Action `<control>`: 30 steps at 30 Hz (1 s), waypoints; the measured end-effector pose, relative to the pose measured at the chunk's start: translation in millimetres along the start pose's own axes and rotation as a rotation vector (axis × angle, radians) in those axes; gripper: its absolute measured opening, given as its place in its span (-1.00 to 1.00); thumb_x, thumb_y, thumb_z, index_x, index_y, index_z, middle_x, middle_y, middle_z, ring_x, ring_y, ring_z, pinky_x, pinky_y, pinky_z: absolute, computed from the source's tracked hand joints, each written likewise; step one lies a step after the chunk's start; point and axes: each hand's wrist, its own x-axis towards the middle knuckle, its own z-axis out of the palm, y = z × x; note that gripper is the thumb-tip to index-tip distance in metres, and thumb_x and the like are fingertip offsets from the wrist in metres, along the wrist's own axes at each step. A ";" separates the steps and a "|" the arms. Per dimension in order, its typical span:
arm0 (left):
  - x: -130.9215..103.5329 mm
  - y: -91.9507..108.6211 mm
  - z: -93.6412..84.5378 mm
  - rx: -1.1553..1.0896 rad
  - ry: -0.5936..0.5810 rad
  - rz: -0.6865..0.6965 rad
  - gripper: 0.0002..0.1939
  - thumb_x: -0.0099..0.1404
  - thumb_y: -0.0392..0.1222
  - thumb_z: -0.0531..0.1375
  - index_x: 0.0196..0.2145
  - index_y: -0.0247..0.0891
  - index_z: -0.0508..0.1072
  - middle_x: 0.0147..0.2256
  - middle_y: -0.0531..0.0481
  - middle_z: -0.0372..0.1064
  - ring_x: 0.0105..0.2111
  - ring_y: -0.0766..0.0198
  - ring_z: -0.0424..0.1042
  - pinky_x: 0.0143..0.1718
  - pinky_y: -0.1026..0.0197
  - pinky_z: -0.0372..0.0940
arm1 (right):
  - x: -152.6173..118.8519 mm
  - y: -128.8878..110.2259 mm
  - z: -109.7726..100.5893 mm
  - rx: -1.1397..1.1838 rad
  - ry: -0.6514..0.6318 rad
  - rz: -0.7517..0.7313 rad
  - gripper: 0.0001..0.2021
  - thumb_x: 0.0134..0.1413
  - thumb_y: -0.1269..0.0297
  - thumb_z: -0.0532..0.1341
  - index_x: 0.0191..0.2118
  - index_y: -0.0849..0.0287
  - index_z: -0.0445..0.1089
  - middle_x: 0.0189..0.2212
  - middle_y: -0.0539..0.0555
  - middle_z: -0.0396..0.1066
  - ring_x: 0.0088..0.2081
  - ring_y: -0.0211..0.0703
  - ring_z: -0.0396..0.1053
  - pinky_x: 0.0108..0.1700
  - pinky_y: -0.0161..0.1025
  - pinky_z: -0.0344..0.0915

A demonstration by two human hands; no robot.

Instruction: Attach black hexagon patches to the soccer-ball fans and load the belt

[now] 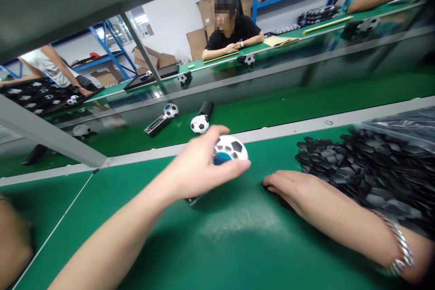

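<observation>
My left hand (pixel 200 167) is wrapped round a device with a white and black football-patterned head (pixel 236 147); a round blue patch shows on it between thumb and fingers. Part of the device's dark body shows under the palm. To the right, my right hand (pixel 292 188) rests low over the green table (pixel 238 244), its fingertips pressed together at a small dark piece (pixel 264 185), mostly hidden. Beside that hand lies a big heap of small flat black pieces (pixel 343 163).
Beyond a metal rail (pixel 272 133), several football-headed devices (pixel 200 124) lie on a green belt (pixel 238 108). A clear plastic bag (pixel 404 127) is at the right. Metal posts (pixel 61 131) stand at the left. People sit or stand across the line; an arm (pixel 13 235) shows at the left edge.
</observation>
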 end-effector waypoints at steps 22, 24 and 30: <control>-33.5 -26.4 57.0 0.496 0.053 0.126 -0.30 0.13 -0.45 0.05 0.19 -0.11 -0.05 0.06 -0.18 0.12 0.00 -0.01 0.22 -0.10 -0.03 0.25 | 11.5 1.8 -9.5 0.558 0.059 0.350 -0.80 0.09 0.11 0.13 -0.36 0.11 0.36 -0.45 0.01 0.42 -0.42 -0.15 0.33 -0.39 -0.26 0.28; -32.0 -25.6 61.6 0.539 0.082 0.179 -0.28 0.12 -0.43 0.07 0.19 -0.12 -0.08 0.05 -0.18 0.13 -0.03 -0.02 0.20 -0.12 -0.07 0.23 | 10.9 -0.1 -9.8 0.564 0.074 0.349 -0.79 0.09 0.09 0.13 -0.35 0.12 0.37 -0.44 0.02 0.41 -0.42 -0.16 0.33 -0.40 -0.27 0.29; -23.8 -32.8 58.7 0.346 -0.147 0.168 -0.29 0.08 -0.18 0.21 0.15 -0.10 0.03 0.01 -0.13 0.18 -0.04 0.00 0.22 -0.05 -0.05 0.20 | 6.5 -7.3 -13.2 0.550 0.081 0.254 -0.84 0.10 0.16 0.12 -0.39 0.08 0.38 -0.36 0.06 0.35 -0.31 -0.12 0.31 -0.29 -0.20 0.30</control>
